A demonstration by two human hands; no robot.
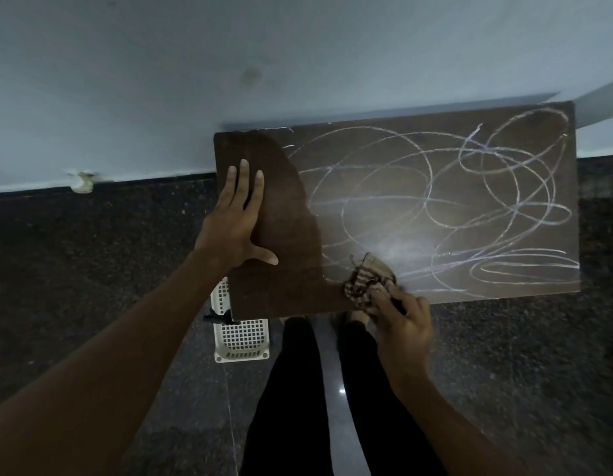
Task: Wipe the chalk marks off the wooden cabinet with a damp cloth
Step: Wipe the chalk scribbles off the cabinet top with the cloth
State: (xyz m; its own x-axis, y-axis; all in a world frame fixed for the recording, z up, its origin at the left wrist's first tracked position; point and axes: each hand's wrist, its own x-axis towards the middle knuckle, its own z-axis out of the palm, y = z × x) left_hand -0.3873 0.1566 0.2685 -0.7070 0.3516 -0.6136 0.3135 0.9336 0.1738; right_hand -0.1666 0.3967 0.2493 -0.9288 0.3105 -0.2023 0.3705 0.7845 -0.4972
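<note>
I see one wooden cabinet (394, 214) against the far wall (195, 80), its top surface dark and wiped on the left, looping chalk marks (470, 187) covering the rest. One white basket (241, 334) stands on the floor (92, 262) under its near-left corner. My left hand (234, 218) lies flat, fingers (243, 173) spread. My right hand (401, 324) bunches one striped cloth (366, 281) at the near edge.
</note>
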